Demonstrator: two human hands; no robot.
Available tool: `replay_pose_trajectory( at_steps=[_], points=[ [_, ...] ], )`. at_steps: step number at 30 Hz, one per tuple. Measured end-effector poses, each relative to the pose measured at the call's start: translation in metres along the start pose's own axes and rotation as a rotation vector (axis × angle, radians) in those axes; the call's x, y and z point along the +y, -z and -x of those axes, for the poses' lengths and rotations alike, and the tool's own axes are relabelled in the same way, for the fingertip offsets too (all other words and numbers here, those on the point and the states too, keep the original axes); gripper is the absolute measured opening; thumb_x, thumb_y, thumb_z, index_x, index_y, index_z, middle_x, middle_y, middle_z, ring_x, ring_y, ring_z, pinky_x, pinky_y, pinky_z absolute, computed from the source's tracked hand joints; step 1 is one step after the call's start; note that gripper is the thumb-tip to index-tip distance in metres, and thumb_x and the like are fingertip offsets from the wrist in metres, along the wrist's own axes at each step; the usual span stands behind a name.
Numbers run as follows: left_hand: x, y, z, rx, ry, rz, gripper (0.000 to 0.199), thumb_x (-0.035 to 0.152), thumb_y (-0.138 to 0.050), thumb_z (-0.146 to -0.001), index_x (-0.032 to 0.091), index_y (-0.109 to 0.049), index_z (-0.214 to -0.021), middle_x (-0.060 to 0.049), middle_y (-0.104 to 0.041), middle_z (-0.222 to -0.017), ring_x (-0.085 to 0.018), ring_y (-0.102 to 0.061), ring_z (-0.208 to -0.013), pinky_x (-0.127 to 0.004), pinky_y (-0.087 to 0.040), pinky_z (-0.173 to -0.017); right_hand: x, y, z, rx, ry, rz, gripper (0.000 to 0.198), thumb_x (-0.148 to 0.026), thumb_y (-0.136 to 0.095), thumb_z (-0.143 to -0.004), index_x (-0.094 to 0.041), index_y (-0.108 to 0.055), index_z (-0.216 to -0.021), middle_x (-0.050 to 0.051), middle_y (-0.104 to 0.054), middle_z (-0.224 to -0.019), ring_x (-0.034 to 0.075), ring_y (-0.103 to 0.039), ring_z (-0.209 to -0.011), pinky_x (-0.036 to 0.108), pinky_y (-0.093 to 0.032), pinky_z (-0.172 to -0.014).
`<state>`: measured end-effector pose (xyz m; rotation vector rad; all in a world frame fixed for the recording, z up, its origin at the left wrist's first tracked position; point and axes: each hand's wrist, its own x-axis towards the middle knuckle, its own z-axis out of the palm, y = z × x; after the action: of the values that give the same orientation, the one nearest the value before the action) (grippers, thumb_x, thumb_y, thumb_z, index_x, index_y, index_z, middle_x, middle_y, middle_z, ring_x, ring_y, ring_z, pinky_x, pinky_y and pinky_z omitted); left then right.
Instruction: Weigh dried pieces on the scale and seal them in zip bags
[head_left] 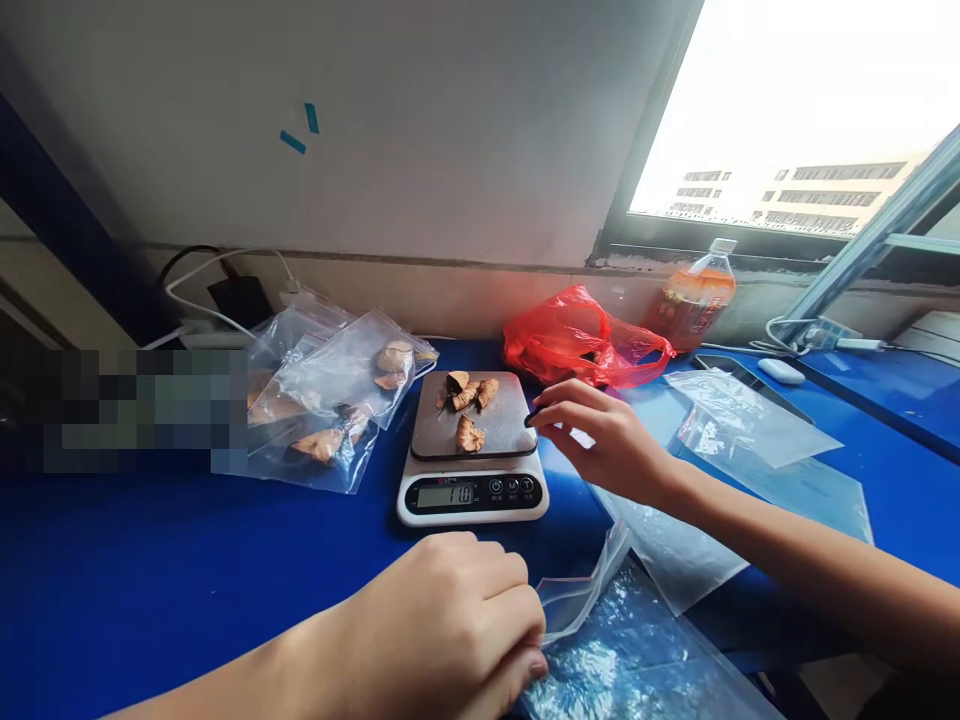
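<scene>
A white kitchen scale [474,490] stands in front of me, its display lit with digits. Several dried brown pieces [470,434], like chunks of dried mushroom, lie on its metal plate. Just at the plate's right edge, my right hand [600,435] is closed in a pinch, with a small dark piece [529,416] at the fingertips; its kind is unclear. My left hand [469,620] grips the edge of a clear zip bag [622,640] below the scale. That bag's mouth is partly parted, and its body lies flat on the blue table.
To the left lie several clear bags [330,400] with brown pieces inside. Behind the scale sits a red plastic bag [570,335], beside a drink bottle [701,295]. More flat clear bags [757,415], a phone [750,385] and a white earphone case [781,372] are at right.
</scene>
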<state>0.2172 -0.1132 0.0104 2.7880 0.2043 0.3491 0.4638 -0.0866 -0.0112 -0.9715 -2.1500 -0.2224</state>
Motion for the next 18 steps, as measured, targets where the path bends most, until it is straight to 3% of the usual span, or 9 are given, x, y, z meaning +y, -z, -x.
replay_pose_trajectory(
  at_steps=[4,8,12,15,18],
  points=[
    [0.002,0.003,0.002,0.002,0.01,-0.043,0.018,0.009,-0.065,-0.085,0.018,-0.053,-0.075,0.003,-0.059,-0.073,-0.011,-0.05,-0.058,-0.024,-0.038,-0.053,0.048,0.018,-0.003,0.038,-0.385,0.152,0.017,-0.02,-0.056,-0.09,-0.021,-0.072,-0.09,0.007,-0.073,-0.095,0.018,-0.068,-0.084,0.032,-0.056,-0.075],
    [0.002,0.003,0.002,-0.008,-0.02,-0.012,0.018,0.01,-0.067,-0.083,0.018,-0.054,-0.075,0.002,-0.061,-0.076,-0.011,-0.053,-0.062,-0.022,-0.04,-0.055,0.109,0.042,-0.013,-0.002,-0.593,0.229,0.018,-0.021,-0.058,-0.087,-0.013,-0.073,-0.091,0.013,-0.074,-0.084,0.024,-0.071,-0.076,0.035,-0.057,-0.067],
    [0.002,0.004,0.001,0.012,-0.006,-0.029,0.021,0.008,-0.07,-0.081,0.018,-0.053,-0.073,0.003,-0.06,-0.074,-0.01,-0.051,-0.059,-0.023,-0.039,-0.053,0.144,0.051,-0.027,-0.19,-0.614,0.231,0.023,-0.014,-0.057,-0.086,-0.012,-0.07,-0.105,0.011,-0.076,-0.086,0.019,-0.071,-0.072,0.026,-0.054,-0.061],
    [0.003,0.006,0.002,0.012,0.016,-0.051,0.024,0.01,-0.071,-0.082,0.018,-0.051,-0.07,0.004,-0.06,-0.074,-0.01,-0.05,-0.058,-0.023,-0.038,-0.052,0.147,0.052,-0.028,-0.328,-0.552,0.28,0.02,-0.008,-0.057,-0.082,-0.015,-0.071,-0.094,0.01,-0.075,-0.085,0.018,-0.069,-0.071,0.028,-0.053,-0.065],
    [0.004,0.006,0.004,0.015,0.022,-0.038,0.024,0.012,-0.069,-0.084,0.019,-0.051,-0.071,0.004,-0.061,-0.076,-0.01,-0.052,-0.06,-0.023,-0.038,-0.052,0.134,0.057,-0.015,-0.489,-0.421,0.285,0.013,-0.013,-0.06,-0.082,-0.019,-0.072,-0.082,0.007,-0.073,-0.085,0.019,-0.067,-0.075,0.031,-0.053,-0.073]
  ],
)
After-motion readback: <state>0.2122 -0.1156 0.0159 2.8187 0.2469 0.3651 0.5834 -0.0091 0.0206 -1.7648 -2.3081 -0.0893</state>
